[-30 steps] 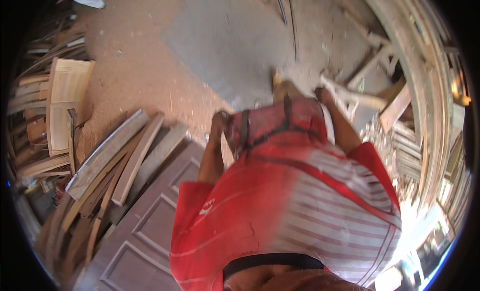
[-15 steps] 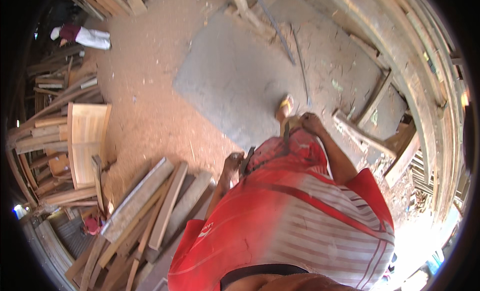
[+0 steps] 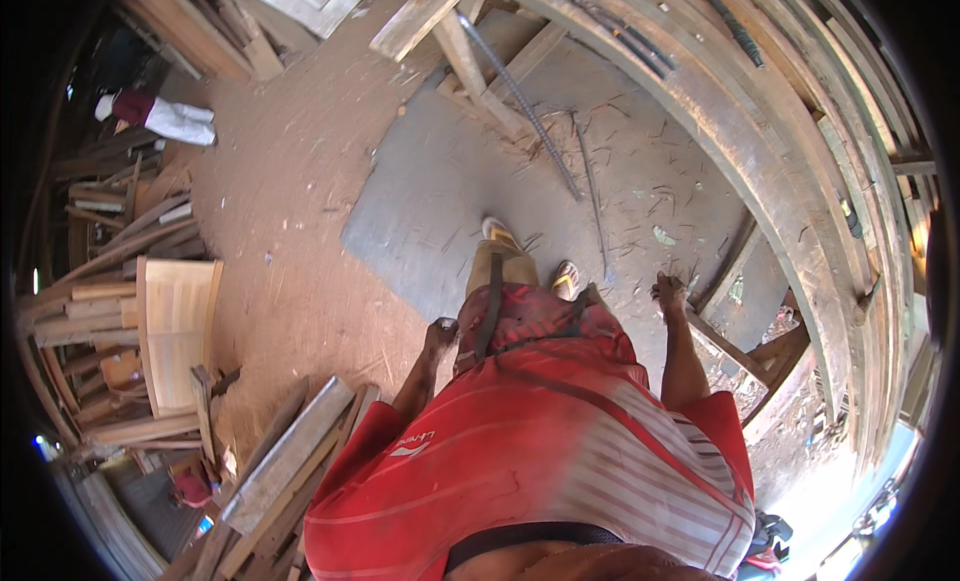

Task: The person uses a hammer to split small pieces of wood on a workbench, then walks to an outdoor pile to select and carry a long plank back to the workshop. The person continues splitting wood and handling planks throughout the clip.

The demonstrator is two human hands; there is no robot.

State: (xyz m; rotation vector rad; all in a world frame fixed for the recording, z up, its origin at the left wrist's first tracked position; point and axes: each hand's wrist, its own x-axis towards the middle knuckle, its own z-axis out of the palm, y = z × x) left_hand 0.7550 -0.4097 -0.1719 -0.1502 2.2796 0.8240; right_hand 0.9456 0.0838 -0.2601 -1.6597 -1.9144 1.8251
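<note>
One grey sheet (image 3: 410,221) bears two sandals (image 3: 566,274); left hand (image 3: 441,332) and right hand (image 3: 670,292) hang empty, flanking mottled red shorts (image 3: 533,308).

A flat grey sheet (image 3: 400,226) lies on brown earth floor (image 3: 285,221) across the middle of the frame, with two sandalled feet (image 3: 566,279) on it. At upper centre, a ribbed grey metal rod (image 3: 520,106) crosses over the sheet, just right of a brown wooden frame (image 3: 462,61); a thin dark rod (image 3: 590,196) is to its right. Long brown wooden beams (image 3: 740,146) sweep down the right side. At the left edge, stacked brown planks (image 3: 100,316) sit beside a pale-brown rectangular wooden panel (image 3: 180,321). Long grey-brown boards (image 3: 290,451) are heaped at lower left. A person in white trousers (image 3: 180,121) is at upper left.
</note>
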